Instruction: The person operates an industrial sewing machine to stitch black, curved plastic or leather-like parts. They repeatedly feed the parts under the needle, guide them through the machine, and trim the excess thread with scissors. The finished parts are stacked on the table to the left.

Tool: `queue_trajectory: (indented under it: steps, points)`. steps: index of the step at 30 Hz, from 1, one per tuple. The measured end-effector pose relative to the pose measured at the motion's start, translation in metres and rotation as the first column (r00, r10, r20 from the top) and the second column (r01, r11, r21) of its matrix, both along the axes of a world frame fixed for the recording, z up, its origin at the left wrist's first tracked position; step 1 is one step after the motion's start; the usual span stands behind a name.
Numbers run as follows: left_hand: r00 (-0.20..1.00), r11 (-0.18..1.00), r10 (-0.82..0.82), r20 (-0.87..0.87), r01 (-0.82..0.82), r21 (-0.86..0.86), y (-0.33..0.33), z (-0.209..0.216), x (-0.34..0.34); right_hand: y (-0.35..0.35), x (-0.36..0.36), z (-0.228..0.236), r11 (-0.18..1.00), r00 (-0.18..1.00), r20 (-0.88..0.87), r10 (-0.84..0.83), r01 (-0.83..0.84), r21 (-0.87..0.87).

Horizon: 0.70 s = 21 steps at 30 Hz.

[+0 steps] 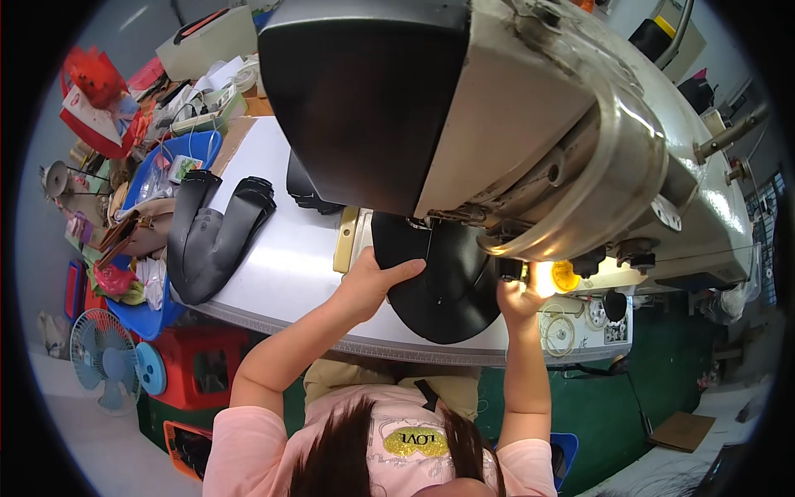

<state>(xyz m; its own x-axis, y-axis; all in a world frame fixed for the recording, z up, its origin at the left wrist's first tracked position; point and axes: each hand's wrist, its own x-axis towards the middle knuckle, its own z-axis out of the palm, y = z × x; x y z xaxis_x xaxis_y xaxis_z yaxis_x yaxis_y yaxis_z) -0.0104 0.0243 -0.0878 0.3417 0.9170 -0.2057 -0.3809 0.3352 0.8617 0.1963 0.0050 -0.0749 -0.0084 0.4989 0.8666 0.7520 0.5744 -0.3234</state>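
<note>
A large black curved panel, apparently leather-like, [443, 302] lies under an industrial sewing machine [571, 116]. At the panel's left edge is my left hand [371, 286], its thumb stretched over the top and the other fingers out of sight under the edge. My right hand [517, 305] is at the panel's right side, beneath the machine's lit yellow lamp [565, 277]. Its fingers are mostly hidden by the machine, so its grip does not show. The needle area is largely covered by the machine head.
Stacked black U-shaped pieces [199, 257] rest on the left of the white table [290, 286]; another black stack [305, 186] sits partly behind the machine. Farther left are a cluttered blue bin [149, 311], a red stool [178, 385] and a fan [106, 364]. Bobbins [559, 333] lie at right.
</note>
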Motion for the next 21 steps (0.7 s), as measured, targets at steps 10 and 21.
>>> queue_trajectory:
  steps: [10,21]
  points:
    - [0.990,0.981,-0.082,-0.118,0.101,0.164,0.004,0.004,-0.012,-0.021,0.016,-0.048,0.957,0.790,-0.583,-0.189,0.014,-0.291]
    - [0.999,0.990,-0.016,-0.047,0.022,0.139,-0.003,0.000,0.000,-0.035,0.019,-0.050,0.710,0.086,-0.992,-0.088,-0.693,-0.123]
